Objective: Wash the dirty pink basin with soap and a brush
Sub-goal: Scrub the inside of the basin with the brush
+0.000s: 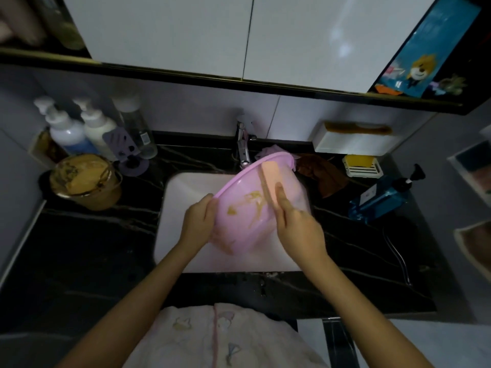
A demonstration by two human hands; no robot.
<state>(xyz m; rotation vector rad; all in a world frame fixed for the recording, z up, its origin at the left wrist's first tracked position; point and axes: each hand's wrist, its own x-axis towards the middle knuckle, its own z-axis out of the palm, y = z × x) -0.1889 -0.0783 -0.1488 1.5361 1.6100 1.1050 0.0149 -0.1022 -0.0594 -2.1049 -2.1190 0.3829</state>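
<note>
Pink translucent plastic basin (247,208) is held tilted over the white rectangular sink (172,208), its open mouth turned toward the person and its far rim lifted up near the chrome tap (243,147).

At the left, the left hand (198,221) is closed on the basin's near-left rim, thumb over the edge and fingers behind the wall, steadying it. Inside the basin, yellowish-brown smears (249,205) streak the floor and lower wall; no water or suds can be seen in it.

Just right of those smears lies the long orange-topped scrubbing brush (269,181), its long axis running from the far rim down toward the person, with the bristle edge facing left against the basin's inner wall. The right hand (297,227) is wrapped around the brush's near end, index finger stretched along its back.

So the dirt sits directly left of the bristles, within a short sideways stroke, and the right hand is the one placed to make it. Scrubbing looks barely begun, since the smears are intact.
</note>
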